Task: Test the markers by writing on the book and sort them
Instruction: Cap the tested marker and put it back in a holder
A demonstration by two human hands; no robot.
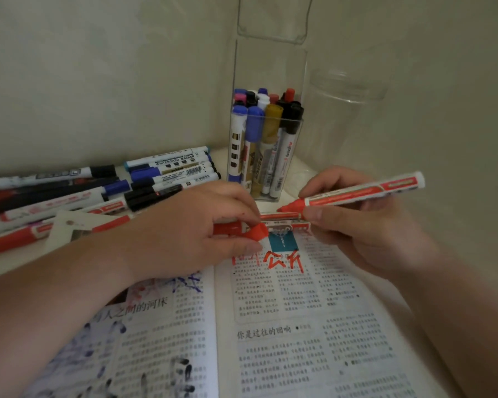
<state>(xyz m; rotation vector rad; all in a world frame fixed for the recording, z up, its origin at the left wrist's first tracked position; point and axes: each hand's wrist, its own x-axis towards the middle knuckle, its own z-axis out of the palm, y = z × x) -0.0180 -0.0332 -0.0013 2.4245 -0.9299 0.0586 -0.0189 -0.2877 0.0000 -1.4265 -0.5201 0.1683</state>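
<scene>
Testing looks done: my right hand grips the uncapped red-and-white plastic marker, my left hand pinches a red plastic cap, which I must align next.

Open book nearest on the bench — loose markers behind it at left, a holder of upright markers behind its far edge, a jar right of that

head camera, looking forward and down, close over the book

Uncapped red marker in right hand, red cap in left hand, over the open book
</scene>
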